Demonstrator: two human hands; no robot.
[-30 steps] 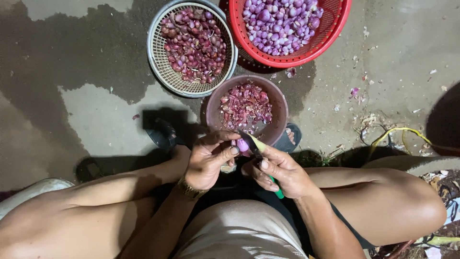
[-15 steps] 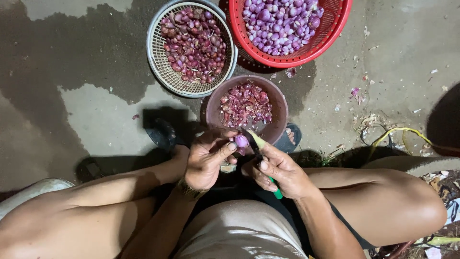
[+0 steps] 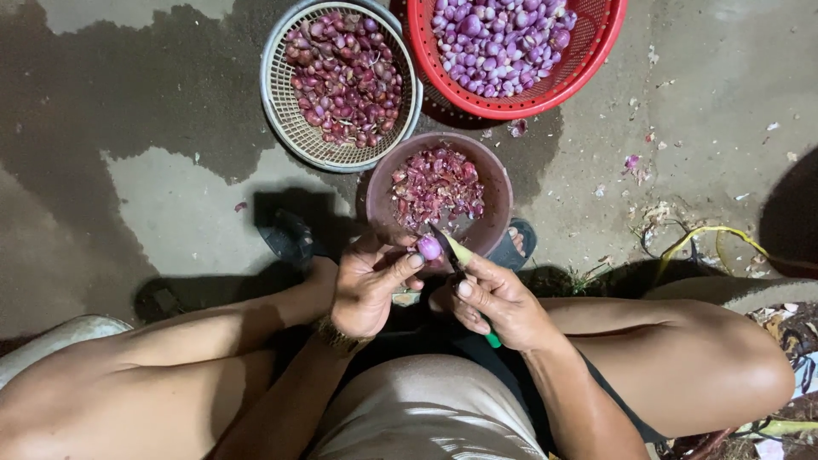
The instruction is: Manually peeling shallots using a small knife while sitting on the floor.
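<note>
1. Down between the knees, the left hand is curled shut around a small purple shallot, pinching it between the thumb and the bent fingers so that only its rounded top shows above the fingertips.
2. Right beside it, the right hand is closed around a small knife; its green handle end pokes out below the palm, and the dark blade points up and to the left, its tip touching or nearly touching the shallot.
3. Both hands sit close together, thumbs almost meeting, just over the near rim of a brown bowl that holds reddish-purple skins and trimmings.
4. Beyond the bowl to the left stands a grey mesh basket of unpeeled dark red shallots, its rim close to or touching the bowl.
5. Beyond the bowl to the right, a red plastic basket holds peeled, pale purple shallots; its rim lies just beside the grey one.
6. Underneath is a concrete floor, damp in dark patches, with scraps of skin scattered to the right.
7. A dark sandal lies left of the bowl, near the left hand.
</note>
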